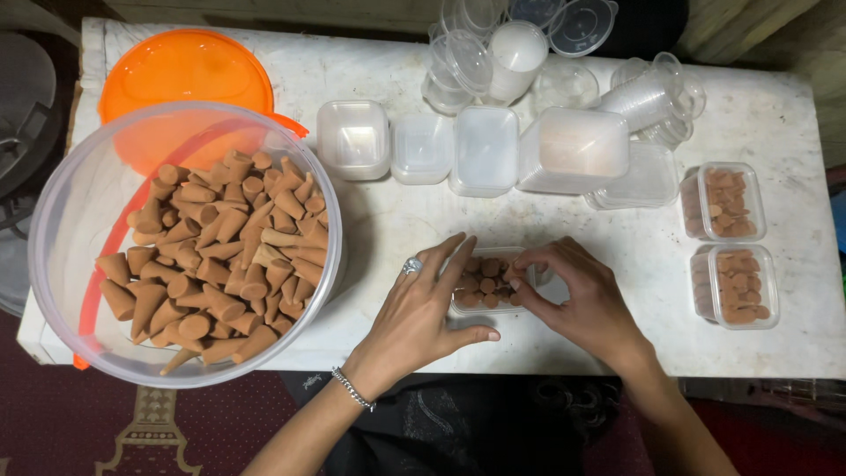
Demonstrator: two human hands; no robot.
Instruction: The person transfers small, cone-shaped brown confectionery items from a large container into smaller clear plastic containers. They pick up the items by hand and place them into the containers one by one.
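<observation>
Hands first: your left hand (423,304) lies flat and open against the near-left side of the box (487,284), fingers spread along its wall, thumb on the table (793,132), so the light plastic seems braced against sliding. Your right hand (577,295) curls over the box's right edge, fingertips pinched down among the cones (483,284) inside; whether it grips one cone or only presses them level, you cannot tell. The cones stand upright, packed base-up, which fits them tightly into the small square.

Just to your left sits the tub (185,242), heaped with loose cones, its orange lid (181,75) behind it. Two filled boxes (730,242) wait at the right edge, well apart from your hands. Empty boxes (423,145) and round cups (648,97) line the far side. The tub's rim crowds your left wrist; otherwise nothing blocks the box.
</observation>
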